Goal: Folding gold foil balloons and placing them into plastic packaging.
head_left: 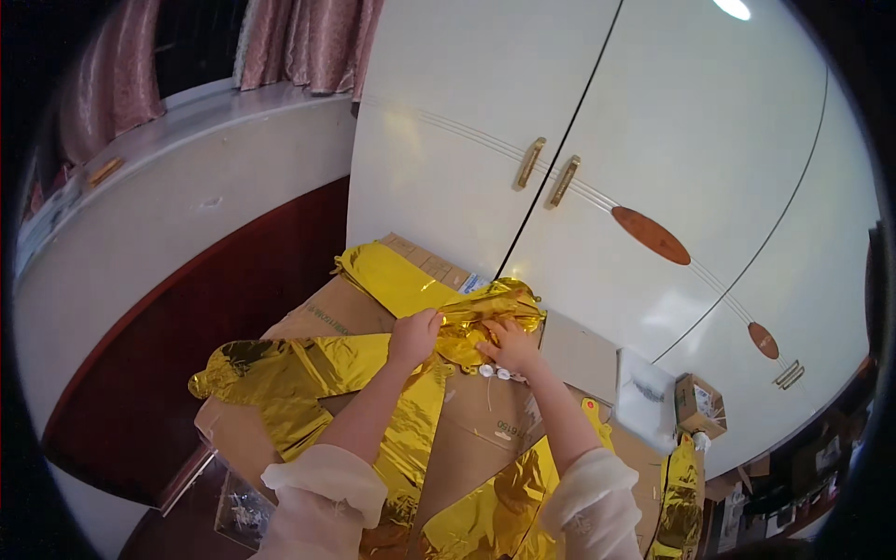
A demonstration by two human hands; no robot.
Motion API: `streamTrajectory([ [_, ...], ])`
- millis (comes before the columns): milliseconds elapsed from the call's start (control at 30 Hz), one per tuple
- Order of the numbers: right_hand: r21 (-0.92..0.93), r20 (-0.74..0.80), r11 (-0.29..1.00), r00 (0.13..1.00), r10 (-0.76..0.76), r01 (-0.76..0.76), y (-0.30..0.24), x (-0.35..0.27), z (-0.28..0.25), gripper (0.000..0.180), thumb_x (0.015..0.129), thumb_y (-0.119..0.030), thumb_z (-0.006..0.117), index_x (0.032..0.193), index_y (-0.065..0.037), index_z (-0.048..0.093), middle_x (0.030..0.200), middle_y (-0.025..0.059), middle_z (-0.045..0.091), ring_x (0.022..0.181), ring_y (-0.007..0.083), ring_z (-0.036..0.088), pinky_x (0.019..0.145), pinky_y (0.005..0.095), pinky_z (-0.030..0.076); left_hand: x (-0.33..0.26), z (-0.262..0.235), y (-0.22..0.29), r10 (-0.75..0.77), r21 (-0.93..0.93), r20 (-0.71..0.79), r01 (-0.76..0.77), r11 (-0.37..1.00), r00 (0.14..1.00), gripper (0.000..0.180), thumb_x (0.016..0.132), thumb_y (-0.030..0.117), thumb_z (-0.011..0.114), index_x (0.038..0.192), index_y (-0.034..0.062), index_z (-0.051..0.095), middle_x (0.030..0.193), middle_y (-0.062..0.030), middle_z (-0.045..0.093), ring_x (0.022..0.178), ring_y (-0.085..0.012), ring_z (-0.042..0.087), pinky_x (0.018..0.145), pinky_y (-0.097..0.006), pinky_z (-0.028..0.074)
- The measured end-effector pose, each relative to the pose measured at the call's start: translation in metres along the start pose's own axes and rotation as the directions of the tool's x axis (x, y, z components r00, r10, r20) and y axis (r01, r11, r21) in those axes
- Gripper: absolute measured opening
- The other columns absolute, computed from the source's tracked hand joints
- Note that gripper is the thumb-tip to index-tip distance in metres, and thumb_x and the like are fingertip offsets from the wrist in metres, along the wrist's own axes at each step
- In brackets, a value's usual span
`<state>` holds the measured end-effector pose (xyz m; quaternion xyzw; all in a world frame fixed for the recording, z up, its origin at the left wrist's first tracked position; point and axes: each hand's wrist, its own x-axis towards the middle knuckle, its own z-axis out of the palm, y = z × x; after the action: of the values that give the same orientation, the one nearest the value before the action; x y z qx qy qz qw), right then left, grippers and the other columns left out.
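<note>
The left hand [413, 336] is closed over gold foil [308, 369], its fingers curled down onto the shiny sheet near the middle of the box [327, 313] top. The right hand [511, 347] lies just beside it, fingers spread and pressed onto a crumpled bunch of the same foil; whether they pinch the foil or only press on it I cannot tell. The bunch [490, 308] bulges up between the two hands, toward the far edge of the box.

The foil spreads in long flat strips over the brown cardboard box. One strip runs to the box's left edge and ends in a rounded tip that overhangs it. Another strip [392, 275] reaches to the far corner, close to the wardrobe [653, 121]. More foil lies under the forearms along the near edge, and a further piece [681, 495] hangs at the right.

Some small white round things [497, 373] sit on the cardboard just beneath the right hand; they are too small to tell what they are. Both wrists wear sheer white cuffs [327, 481].

Behind the box stand the white wardrobe doors with gold handles [547, 173]. A small cardboard box [700, 403] sits to the right, near a pale flat packet [644, 397]. Pink curtains [308, 42] hang above a white sill at the upper left.
</note>
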<state>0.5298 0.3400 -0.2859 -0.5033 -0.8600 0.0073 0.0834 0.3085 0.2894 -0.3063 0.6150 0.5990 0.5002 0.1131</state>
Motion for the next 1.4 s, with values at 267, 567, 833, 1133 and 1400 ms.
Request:
streamTrajectory([
  [267, 0.037, 0.154, 0.981, 0.971, 0.181, -0.188, -0.004, 0.000, -0.006, 0.089, 0.078, -0.076, 0.051, 0.147, -0.022, 0.036, 0.152, 0.0154, 0.031, 0.136, 0.0443, 0.031, 0.112, 0.0486, 0.030, 0.017, -0.020, 0.016, 0.252, 0.179, -0.380, -0.197, 0.964, 0.890, 0.012, 0.086, 0.014, 0.060, 0.093, 0.0049, 0.066, 0.091, -0.0174, 0.063, 0.099, -0.0356, 0.056, 0.083, -0.045, 0.043],
  [567, -0.014, 0.146, 0.995, 0.984, 0.104, -0.103, -0.020, 0.007, -0.006, 0.074, 0.079, -0.069, 0.056, 0.140, -0.029, 0.042, 0.143, 0.0164, 0.042, 0.129, 0.0458, 0.040, 0.106, 0.0528, 0.036, 0.102, -0.148, 0.026, 0.124, -0.005, -0.557, -0.152, 0.988, 0.821, 0.026, 0.096, 0.013, 0.049, 0.114, 0.0000, 0.062, 0.099, -0.0217, 0.064, 0.096, -0.0386, 0.061, 0.083, -0.039, 0.049],
  [833, 0.354, -0.456, 0.900, 0.887, -0.070, 0.253, -0.083, -0.054, -0.067, 0.103, 0.071, -0.043, 0.081, 0.147, -0.001, 0.024, 0.143, 0.0245, 0.037, 0.131, 0.0409, 0.039, 0.110, 0.0505, 0.031, 0.054, -0.209, 0.187, 0.412, 0.204, -0.364, -0.361, 0.910, 0.835, 0.021, 0.094, 0.022, 0.055, 0.101, 0.0067, 0.067, 0.079, -0.0209, 0.065, 0.075, -0.0377, 0.065, 0.065, -0.041, 0.052],
  [1133, 0.673, -0.541, 0.617, 0.840, 0.034, 0.408, -0.194, -0.189, -0.113, 0.124, 0.065, -0.035, 0.088, 0.148, 0.006, 0.005, 0.147, 0.0260, 0.023, 0.134, 0.0407, 0.031, 0.111, 0.0459, 0.030, -0.047, -0.188, 0.276, 0.502, 0.369, -0.063, -0.448, 0.815, 0.862, 0.024, 0.095, 0.027, 0.053, 0.087, 0.0065, 0.063, 0.068, -0.0183, 0.064, 0.065, -0.0391, 0.063, 0.058, -0.049, 0.050],
  [1400, 0.561, -0.733, 0.764, 0.619, 0.280, 0.318, -0.138, -0.273, -0.116, 0.036, 0.085, -0.007, 0.067, 0.118, -0.001, 0.055, 0.111, 0.0147, 0.059, 0.106, 0.0253, 0.056, 0.094, 0.0348, 0.043, -0.088, -0.190, 0.316, 0.472, 0.136, 0.107, -0.483, 0.865, 0.875, 0.023, 0.094, 0.027, 0.055, 0.095, 0.0060, 0.064, 0.074, -0.0185, 0.065, 0.071, -0.0392, 0.064, 0.065, -0.049, 0.049],
])
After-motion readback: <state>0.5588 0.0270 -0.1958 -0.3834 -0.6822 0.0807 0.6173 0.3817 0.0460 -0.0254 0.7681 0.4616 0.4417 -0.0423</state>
